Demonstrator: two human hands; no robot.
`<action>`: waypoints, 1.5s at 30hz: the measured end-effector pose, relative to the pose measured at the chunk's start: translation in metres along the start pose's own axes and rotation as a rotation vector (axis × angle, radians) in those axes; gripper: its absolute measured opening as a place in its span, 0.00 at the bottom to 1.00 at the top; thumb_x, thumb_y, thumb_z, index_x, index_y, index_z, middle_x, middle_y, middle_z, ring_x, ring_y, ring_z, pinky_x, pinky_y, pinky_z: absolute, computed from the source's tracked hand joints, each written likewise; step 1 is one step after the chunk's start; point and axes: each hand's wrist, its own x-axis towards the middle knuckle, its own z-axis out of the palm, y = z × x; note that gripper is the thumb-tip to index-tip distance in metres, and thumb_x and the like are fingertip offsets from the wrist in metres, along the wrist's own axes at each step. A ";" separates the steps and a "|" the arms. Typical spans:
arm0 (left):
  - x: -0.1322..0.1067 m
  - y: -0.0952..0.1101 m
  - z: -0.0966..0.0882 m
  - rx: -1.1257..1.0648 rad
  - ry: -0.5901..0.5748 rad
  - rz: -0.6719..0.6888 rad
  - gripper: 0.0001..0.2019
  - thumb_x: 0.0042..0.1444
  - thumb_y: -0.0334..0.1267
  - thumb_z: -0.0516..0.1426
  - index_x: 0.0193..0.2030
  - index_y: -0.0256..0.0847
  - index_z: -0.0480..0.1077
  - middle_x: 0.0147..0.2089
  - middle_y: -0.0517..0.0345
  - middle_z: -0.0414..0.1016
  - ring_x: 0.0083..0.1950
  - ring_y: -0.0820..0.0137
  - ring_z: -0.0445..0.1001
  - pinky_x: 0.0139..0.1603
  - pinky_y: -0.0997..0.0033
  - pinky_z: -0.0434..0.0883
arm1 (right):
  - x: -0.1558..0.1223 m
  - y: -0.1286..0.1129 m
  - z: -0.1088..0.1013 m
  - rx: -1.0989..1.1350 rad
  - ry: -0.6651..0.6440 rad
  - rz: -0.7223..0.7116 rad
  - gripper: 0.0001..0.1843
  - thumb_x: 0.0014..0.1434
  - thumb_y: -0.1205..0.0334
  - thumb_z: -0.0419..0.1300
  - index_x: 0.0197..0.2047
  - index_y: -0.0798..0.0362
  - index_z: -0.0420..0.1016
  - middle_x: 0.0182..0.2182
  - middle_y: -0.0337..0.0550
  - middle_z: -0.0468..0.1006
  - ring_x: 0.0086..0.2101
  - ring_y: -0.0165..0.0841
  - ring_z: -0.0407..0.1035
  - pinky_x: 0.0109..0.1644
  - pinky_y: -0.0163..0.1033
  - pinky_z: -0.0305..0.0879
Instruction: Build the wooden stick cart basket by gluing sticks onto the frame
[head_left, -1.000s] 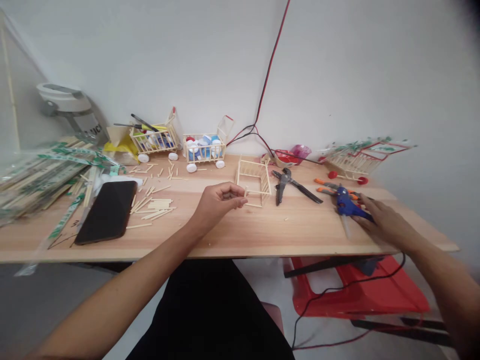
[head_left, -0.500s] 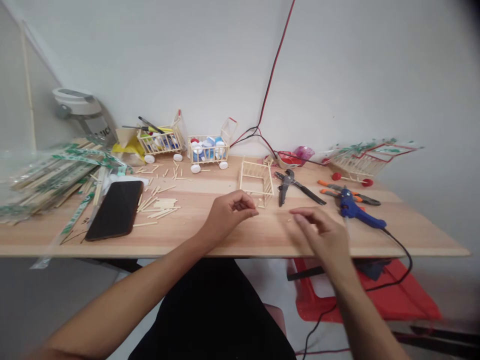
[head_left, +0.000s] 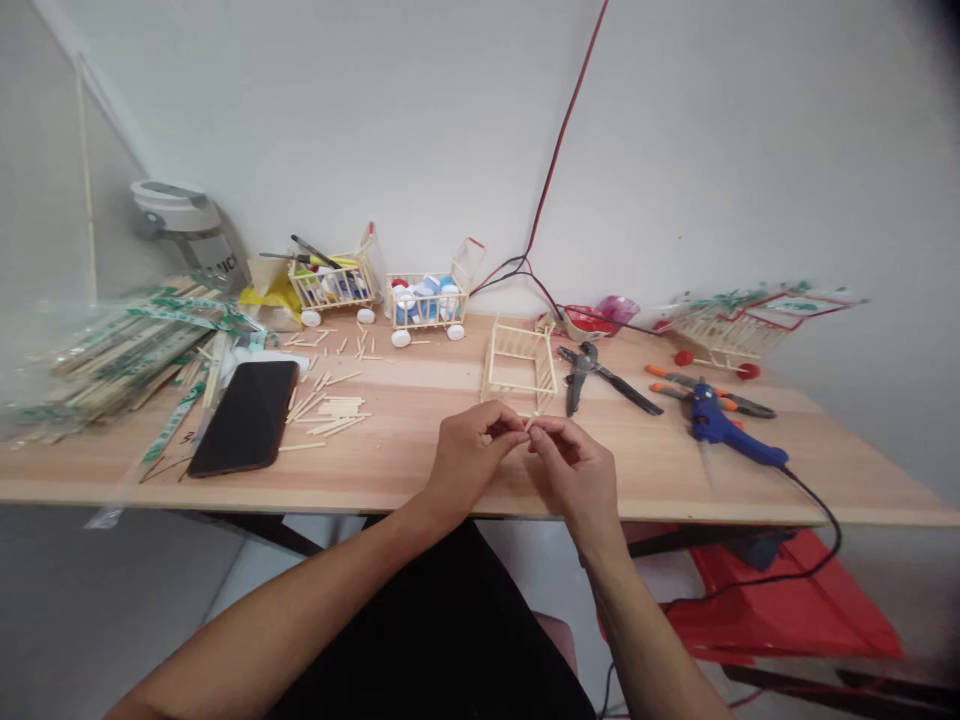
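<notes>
My left hand (head_left: 474, 455) and my right hand (head_left: 571, 472) meet over the front middle of the wooden table (head_left: 420, 470). Both are closed in a pinch on a small pale wooden stick (head_left: 527, 428) held between their fingertips. Just behind them stands an open stick-built frame (head_left: 519, 360), shaped like a little basket. The blue glue gun (head_left: 724, 427) lies on the table to the right, apart from my hands.
Black pliers (head_left: 596, 371) and orange-handled cutters (head_left: 705, 390) lie right of the frame. Loose cut sticks (head_left: 330, 408) and a black phone (head_left: 246, 415) lie to the left. Two small wheeled stick carts (head_left: 382, 288) stand by the wall. Packets of sticks (head_left: 112, 350) are piled far left.
My right hand has left the glue gun and come left to meet my left hand at the stick. My left hand has dropped slightly toward the table's front.
</notes>
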 end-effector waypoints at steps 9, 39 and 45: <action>0.001 0.002 0.005 -0.021 -0.009 -0.059 0.03 0.53 0.34 0.63 0.30 0.39 0.75 0.31 0.62 0.78 0.35 0.72 0.75 0.40 0.74 0.69 | 0.005 0.009 -0.008 0.002 -0.041 -0.011 0.11 0.56 0.53 0.63 0.35 0.52 0.77 0.32 0.41 0.78 0.33 0.32 0.71 0.42 0.38 0.67; 0.090 0.005 -0.063 0.700 -0.472 0.614 0.12 0.58 0.28 0.54 0.48 0.38 0.72 0.50 0.51 0.78 0.53 0.63 0.72 0.56 0.58 0.68 | 0.015 0.011 -0.008 -0.343 0.104 -0.151 0.09 0.62 0.55 0.58 0.37 0.51 0.74 0.31 0.37 0.75 0.27 0.28 0.65 0.35 0.35 0.61; 0.093 0.000 -0.061 0.692 -0.527 0.585 0.10 0.57 0.28 0.55 0.44 0.37 0.72 0.47 0.50 0.78 0.49 0.64 0.74 0.52 0.62 0.70 | 0.018 0.010 -0.007 -0.373 0.128 -0.171 0.09 0.63 0.55 0.58 0.37 0.51 0.74 0.31 0.37 0.74 0.27 0.28 0.64 0.34 0.35 0.61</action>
